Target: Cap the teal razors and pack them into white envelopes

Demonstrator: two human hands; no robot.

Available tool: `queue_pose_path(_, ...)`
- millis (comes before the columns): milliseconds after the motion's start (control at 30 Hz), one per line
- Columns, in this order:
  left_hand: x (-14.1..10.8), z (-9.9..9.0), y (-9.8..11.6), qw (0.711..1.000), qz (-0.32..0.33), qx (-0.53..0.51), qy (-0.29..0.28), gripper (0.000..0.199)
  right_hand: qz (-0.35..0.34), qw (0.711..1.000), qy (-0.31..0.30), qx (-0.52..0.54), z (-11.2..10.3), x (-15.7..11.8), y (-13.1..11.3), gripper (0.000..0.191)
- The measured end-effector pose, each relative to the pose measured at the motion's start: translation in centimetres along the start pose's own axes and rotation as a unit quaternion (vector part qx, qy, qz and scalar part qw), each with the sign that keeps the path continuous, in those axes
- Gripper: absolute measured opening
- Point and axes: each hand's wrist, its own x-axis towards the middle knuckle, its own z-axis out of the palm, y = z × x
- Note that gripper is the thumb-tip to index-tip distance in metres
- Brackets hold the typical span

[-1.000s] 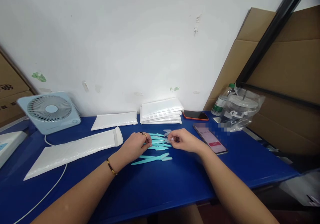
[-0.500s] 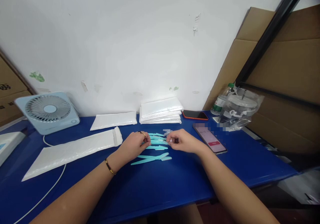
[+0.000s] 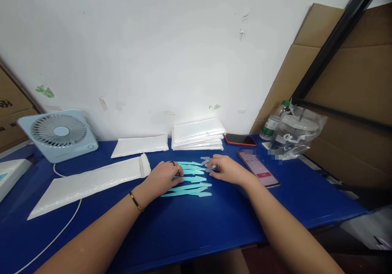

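Several turquoise eyebrow razors lie side by side on the blue table, their narrow ends pointing left. My left hand is over the left ends of the farther ones, thumb and fingers closed on a razor. At the right ends of the razors lies a small heap of clear plastic caps. My right hand is at this heap, its fingers bent and pinching a clear cap. The fingers partly hide what they hold.
Behind the razors is a stack of white padded mailers, with two more mailers to the left. A fan stands at far left. On the right are two phones, a bottle and a bagged jar.
My right hand has shifted right, from the razors to the clear caps. Another razor now lies with the front group, which was crossed before. The left hand has moved slightly left.
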Motion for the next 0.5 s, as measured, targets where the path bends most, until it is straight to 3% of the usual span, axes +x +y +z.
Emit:
queue_pose_path(267,-0.1,-0.5,0.3,0.999,-0.017,-0.037,0.016,0.016,0.030,0.997,0.026,-0.068,0.7,0.3,-0.2,0.008)
queue_pose_path(367,-0.2,-1.0,0.5,0.996,-0.039,-0.084,0.017,0.017,0.047,0.998,0.038,-0.005,-0.2,-0.2,-0.1,0.009)
queue_pose_path(500,-0.4,-1.3,0.7,0.984,-0.065,-0.165,0.019,0.018,0.062,0.984,0.067,0.153,-0.9,-0.6,0.3,0.002)
